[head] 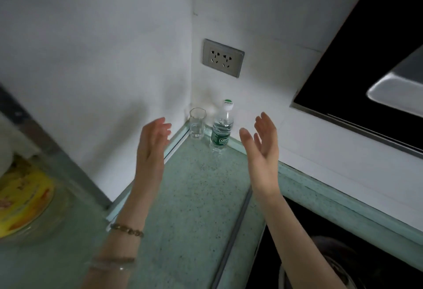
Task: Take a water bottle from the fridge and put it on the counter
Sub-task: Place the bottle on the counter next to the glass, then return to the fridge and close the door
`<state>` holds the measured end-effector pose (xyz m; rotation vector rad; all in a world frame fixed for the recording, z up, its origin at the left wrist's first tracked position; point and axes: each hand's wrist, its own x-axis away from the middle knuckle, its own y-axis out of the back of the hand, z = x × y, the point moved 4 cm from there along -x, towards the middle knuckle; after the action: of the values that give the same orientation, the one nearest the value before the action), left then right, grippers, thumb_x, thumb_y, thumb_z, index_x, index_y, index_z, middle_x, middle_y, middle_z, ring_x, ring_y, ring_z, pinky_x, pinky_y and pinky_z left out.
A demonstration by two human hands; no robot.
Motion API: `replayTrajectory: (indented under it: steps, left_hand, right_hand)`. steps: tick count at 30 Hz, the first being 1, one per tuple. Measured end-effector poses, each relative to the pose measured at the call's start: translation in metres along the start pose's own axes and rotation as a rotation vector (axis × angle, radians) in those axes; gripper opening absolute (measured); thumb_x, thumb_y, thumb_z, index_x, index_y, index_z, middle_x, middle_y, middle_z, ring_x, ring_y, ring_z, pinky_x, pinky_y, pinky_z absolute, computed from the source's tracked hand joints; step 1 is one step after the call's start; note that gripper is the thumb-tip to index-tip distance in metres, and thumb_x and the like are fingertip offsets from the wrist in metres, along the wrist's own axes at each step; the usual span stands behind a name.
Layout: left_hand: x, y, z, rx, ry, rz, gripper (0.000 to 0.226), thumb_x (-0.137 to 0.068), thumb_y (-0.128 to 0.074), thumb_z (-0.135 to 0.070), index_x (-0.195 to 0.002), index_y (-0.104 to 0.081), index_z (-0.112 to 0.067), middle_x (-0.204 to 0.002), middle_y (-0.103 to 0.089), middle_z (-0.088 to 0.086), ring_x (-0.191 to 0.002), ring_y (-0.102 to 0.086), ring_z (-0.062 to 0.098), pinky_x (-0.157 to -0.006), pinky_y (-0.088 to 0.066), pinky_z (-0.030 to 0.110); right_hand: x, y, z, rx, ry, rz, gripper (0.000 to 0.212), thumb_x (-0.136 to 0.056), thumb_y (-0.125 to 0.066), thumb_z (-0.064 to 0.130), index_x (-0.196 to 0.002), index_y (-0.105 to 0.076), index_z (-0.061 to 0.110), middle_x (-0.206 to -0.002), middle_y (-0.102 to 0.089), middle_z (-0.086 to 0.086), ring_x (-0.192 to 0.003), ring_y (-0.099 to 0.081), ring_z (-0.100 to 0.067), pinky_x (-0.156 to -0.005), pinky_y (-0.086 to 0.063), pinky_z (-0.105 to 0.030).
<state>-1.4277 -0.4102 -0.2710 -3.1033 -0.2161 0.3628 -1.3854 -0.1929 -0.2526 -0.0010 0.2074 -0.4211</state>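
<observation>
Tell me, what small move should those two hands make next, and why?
Probably just draw both hands back. The bottle stands upright on the counter in the corner beside the glass, and the left hand and right hand are open, apart from it, holding nothing.

Speckled counter (183,197) bearing upright bottle (221,132), glass (197,126)
</observation>
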Motion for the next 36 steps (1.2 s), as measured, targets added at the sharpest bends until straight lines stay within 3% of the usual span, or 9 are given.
replayTrajectory:
  steps: [9, 13, 15, 18, 20, 23, 28, 32, 36]
  left_hand:
    - [0.130, 0.051, -0.142, -0.051, -0.256, -0.006, 0.032, -0.088, -0.049, -0.045, -0.120, -0.050, -0.041, -0.123, -0.058, -0.015, -0.116, -0.055, 0.013, -0.100, -0.045, 0.036]
    - [0.200, 0.083, -0.190, -0.143, -0.333, -0.091, 0.039, -0.090, -0.049, -0.042, -0.128, -0.048, -0.033, -0.128, -0.057, -0.009, -0.119, -0.054, 0.010, -0.098, -0.044, 0.026]
    - [0.245, 0.096, -0.212, -0.171, -0.354, -0.146, 0.036, -0.091, -0.048, -0.043, -0.126, -0.048, -0.038, -0.127, -0.057, -0.012, -0.118, -0.054, 0.007, -0.096, -0.044, 0.021]
    - [0.318, 0.107, -0.238, -0.185, -0.396, -0.226, 0.035, -0.091, -0.049, -0.042, -0.125, -0.047, -0.035, -0.123, -0.057, -0.013, -0.117, -0.055, 0.011, -0.097, -0.045, 0.028]
    - [0.371, 0.110, -0.253, -0.210, -0.404, -0.271, 0.037, -0.090, -0.048, -0.042, -0.126, -0.046, -0.034, -0.121, -0.058, -0.018, -0.116, -0.055, 0.011, -0.098, -0.046, 0.031]
    - [0.446, 0.119, -0.278, -0.235, -0.406, -0.351, 0.038, -0.089, -0.049, -0.043, -0.125, -0.046, -0.033, -0.120, -0.059, -0.024, -0.115, -0.056, 0.006, -0.096, -0.045, 0.024]
    - [0.543, 0.132, -0.318, -0.298, -0.396, -0.487, 0.049, -0.089, -0.047, -0.043, -0.133, -0.043, -0.022, -0.133, -0.054, -0.001, -0.121, -0.054, 0.015, -0.096, -0.046, 0.026]
    - [0.606, 0.135, -0.335, -0.351, -0.391, -0.554, 0.043, -0.092, -0.047, -0.042, -0.133, -0.043, -0.030, -0.133, -0.053, -0.008, -0.122, -0.053, 0.012, -0.103, -0.045, 0.034]
    - [0.653, 0.139, -0.346, -0.372, -0.376, -0.584, 0.041, -0.093, -0.048, -0.039, -0.133, -0.042, -0.030, -0.129, -0.054, -0.015, -0.121, -0.053, 0.006, -0.101, -0.044, 0.026]
  right_hand:
    - [0.114, 0.022, 0.129, -0.062, 0.239, 0.143, 0.060, -0.085, -0.063, 0.035, -0.139, -0.036, 0.036, -0.150, -0.039, 0.011, -0.135, -0.038, 0.003, -0.118, -0.029, -0.035]
    - [0.170, 0.030, 0.167, -0.160, 0.309, 0.247, 0.067, -0.082, -0.064, 0.040, -0.142, -0.035, 0.029, -0.150, -0.039, 0.008, -0.136, -0.038, 0.001, -0.118, -0.030, -0.033]
    - [0.203, 0.037, 0.183, -0.203, 0.336, 0.304, 0.068, -0.083, -0.063, 0.038, -0.143, -0.035, 0.025, -0.150, -0.040, 0.007, -0.136, -0.038, 0.000, -0.117, -0.030, -0.033]
    - [0.256, 0.054, 0.200, -0.265, 0.359, 0.406, 0.067, -0.086, -0.063, 0.030, -0.145, -0.033, 0.020, -0.151, -0.039, 0.004, -0.137, -0.038, -0.001, -0.117, -0.030, -0.030]
    - [0.294, 0.066, 0.210, -0.300, 0.361, 0.478, 0.064, -0.087, -0.062, 0.026, -0.145, -0.034, 0.021, -0.151, -0.039, 0.004, -0.137, -0.038, -0.002, -0.117, -0.029, -0.031]
    - [0.348, 0.084, 0.228, -0.375, 0.355, 0.563, 0.062, -0.087, -0.062, 0.023, -0.142, -0.035, 0.023, -0.151, -0.040, 0.003, -0.137, -0.038, -0.003, -0.118, -0.028, -0.035]
    - [0.419, 0.105, 0.256, -0.472, 0.324, 0.654, 0.058, -0.083, -0.063, 0.024, -0.136, -0.039, 0.028, -0.149, -0.043, 0.000, -0.136, -0.041, -0.004, -0.118, -0.029, -0.035]
    - [0.467, 0.115, 0.272, -0.514, 0.306, 0.732, 0.059, -0.083, -0.065, 0.025, -0.137, -0.040, 0.026, -0.149, -0.043, 0.000, -0.136, -0.041, -0.004, -0.118, -0.028, -0.034]
    - [0.514, 0.117, 0.289, -0.547, 0.313, 0.800, 0.062, -0.079, -0.066, 0.033, -0.135, -0.041, 0.026, -0.147, -0.045, 0.002, -0.136, -0.040, -0.004, -0.118, -0.028, -0.033]
